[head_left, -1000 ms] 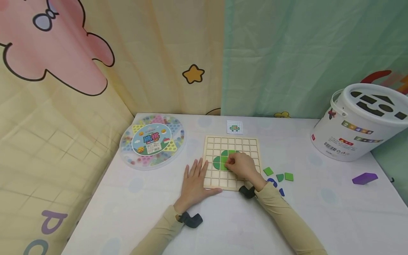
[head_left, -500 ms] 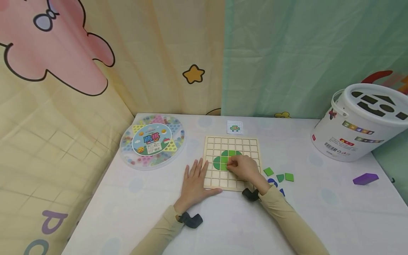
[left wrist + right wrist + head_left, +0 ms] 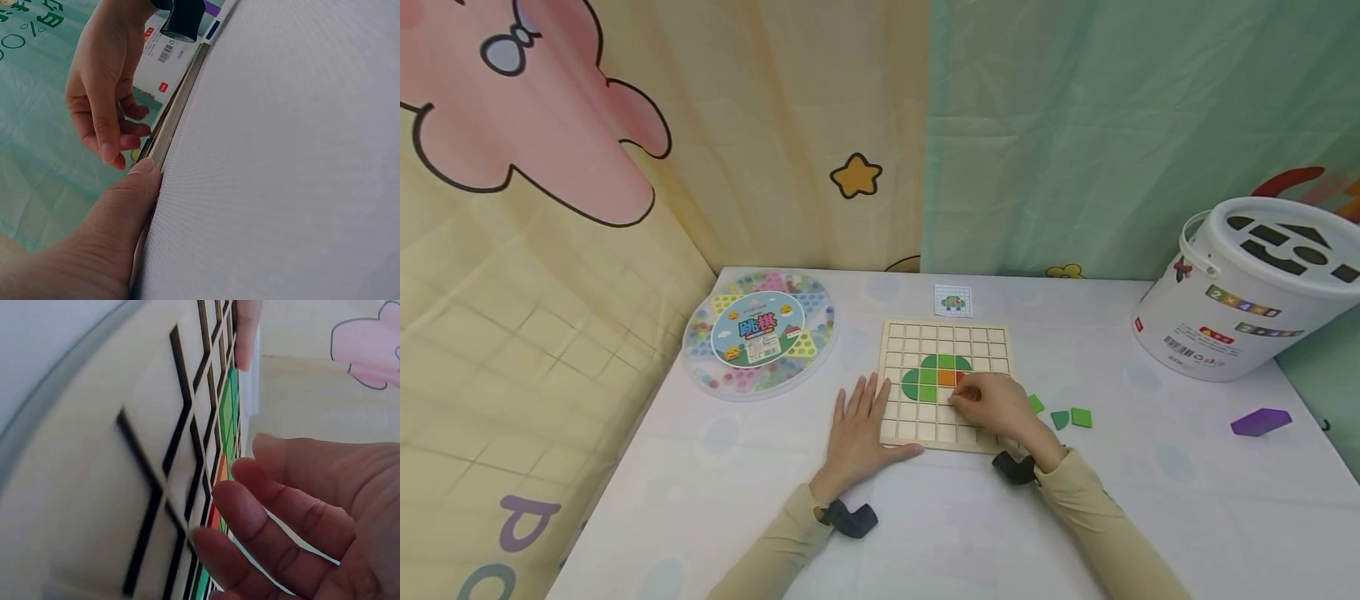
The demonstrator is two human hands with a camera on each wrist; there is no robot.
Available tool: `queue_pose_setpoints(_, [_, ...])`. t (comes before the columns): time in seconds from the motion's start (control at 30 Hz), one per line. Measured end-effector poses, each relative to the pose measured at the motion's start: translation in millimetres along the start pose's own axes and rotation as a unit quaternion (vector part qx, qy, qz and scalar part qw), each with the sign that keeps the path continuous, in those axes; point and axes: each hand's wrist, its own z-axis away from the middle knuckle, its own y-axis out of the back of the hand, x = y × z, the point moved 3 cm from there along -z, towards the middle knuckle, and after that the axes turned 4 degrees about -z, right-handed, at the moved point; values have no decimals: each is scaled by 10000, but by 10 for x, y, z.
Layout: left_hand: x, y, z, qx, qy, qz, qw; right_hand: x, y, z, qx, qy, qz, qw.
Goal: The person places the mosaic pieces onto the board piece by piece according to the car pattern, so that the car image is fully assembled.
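Touching the pale gridded board (image 3: 912, 332), left hand (image 3: 859, 432) lies spread, empty right hand (image 3: 1000, 403) half-curled.

Soft, even light; left wrist view dimmer, right one blurring the near board (image 3: 81, 469)

My head view looks forward and down over the counter (image 3: 940, 525); both wrist views skim low along the board (image 3: 910, 410), close up, sharing my right fingers (image 3: 244, 506).
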Motion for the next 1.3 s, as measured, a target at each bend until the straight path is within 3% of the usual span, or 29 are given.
queue_pose_setpoints(0.4, [-7, -3, 8, 38, -7, 66, 10000, 416, 387, 322, 183, -234, -341, 9990])
queue_pose_setpoints(0.6, [-18, -22, 14, 65, -47, 50, 10000, 645, 558, 446, 131, -637, -501, 9966])
queue_pose_setpoints(0.83, [-12, -9, -1, 90, -68, 81, 9999, 854, 692, 551, 146, -885, -308, 9955])
queue_pose_setpoints(1.3, [-7, -1, 5, 52, -47, 95, 9999, 894, 620, 523, -77, -206, -14, 9998])
